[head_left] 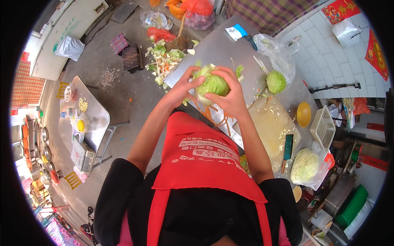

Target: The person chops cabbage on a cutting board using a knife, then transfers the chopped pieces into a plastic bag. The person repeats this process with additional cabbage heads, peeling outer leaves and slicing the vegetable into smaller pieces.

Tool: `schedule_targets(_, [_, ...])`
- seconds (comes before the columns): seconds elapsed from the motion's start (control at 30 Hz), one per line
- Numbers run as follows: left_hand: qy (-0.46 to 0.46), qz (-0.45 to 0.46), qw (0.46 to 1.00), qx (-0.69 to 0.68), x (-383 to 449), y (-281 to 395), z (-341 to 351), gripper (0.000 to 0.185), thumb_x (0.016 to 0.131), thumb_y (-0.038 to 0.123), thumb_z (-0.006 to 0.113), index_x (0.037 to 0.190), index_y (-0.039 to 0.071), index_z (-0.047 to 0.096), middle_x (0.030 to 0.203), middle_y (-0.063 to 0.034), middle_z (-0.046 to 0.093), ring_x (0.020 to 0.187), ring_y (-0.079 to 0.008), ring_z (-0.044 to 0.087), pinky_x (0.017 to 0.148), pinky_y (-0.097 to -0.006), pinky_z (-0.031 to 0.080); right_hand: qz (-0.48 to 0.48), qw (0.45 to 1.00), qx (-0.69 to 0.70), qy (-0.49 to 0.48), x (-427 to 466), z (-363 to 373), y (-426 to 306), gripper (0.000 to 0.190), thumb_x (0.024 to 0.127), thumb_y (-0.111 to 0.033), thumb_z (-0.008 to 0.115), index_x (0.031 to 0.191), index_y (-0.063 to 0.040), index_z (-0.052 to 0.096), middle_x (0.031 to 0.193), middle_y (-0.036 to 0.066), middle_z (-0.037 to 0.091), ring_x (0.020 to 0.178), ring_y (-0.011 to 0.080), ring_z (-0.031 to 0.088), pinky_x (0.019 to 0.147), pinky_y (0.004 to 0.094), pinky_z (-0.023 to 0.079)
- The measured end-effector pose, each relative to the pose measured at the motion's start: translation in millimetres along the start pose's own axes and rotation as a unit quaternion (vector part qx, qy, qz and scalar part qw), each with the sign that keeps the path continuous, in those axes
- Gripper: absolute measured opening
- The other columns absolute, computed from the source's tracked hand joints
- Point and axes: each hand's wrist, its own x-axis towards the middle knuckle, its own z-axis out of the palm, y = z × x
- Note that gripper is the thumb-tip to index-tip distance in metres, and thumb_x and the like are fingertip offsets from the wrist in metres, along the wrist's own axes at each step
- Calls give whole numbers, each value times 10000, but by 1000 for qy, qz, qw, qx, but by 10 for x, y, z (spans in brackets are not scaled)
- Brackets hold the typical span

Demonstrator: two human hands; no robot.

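Between my two hands is a round green cabbage (212,84), lifted above the near edge of the steel table (223,50). My left hand (184,85) grips its left side, while my right hand (231,92) wraps around the right side with fingers spread over the top. Orange carrot peelings (210,115) lie on the table below, partly hidden by my hands. A smaller cabbage (276,81) sits farther right beside a clear plastic bag (274,46). On the pale cutting board (267,123), scattered with cabbage shreds, lies a cleaver (287,150) with a wooden handle.
Cabbage leaves and trimmings (164,61) are heaped on the floor past the table's left edge. A yellow bowl (303,114), a white plastic basket (322,128) and a large pale cabbage (305,166) stand to the right. Another metal table (98,115) is at the left.
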Motion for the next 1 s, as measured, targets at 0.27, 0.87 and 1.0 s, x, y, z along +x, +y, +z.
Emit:
schedule_targets(0.27, [-135, -258, 956, -38, -96, -583, -950, 815, 1089, 694, 517, 1638, 93, 485, 1450, -97, 683, 1333, -184, 654, 946, -417, 655, 191, 934, 299, -46, 86, 711, 188, 417, 880, -80, 879, 1258, -36, 712, 1252, 51, 657, 1170, 161, 633, 1024, 323, 511])
schedule_targets(0.87, [-361, -281, 840, 291, 506, 109, -1936, 741, 1004, 691, 393, 1247, 73, 722, 883, -114, 763, 559, -218, 700, 466, -322, 492, 229, 946, -150, -174, 928, 1593, -541, 437, 793, -245, 893, 996, -58, 555, 1038, 94, 541, 1004, 318, 472, 914, 458, 444])
schedule_targets(1.0, [-352, -321, 834, 280, 558, 36, -1955, 734, 982, 737, 402, 1154, 108, 739, 805, -67, 730, 541, -185, 651, 485, -313, 472, 288, 937, -194, -40, 773, 1981, -472, 388, 794, -169, 818, 1027, -53, 530, 1129, 136, 495, 1085, 347, 427, 944, 472, 433])
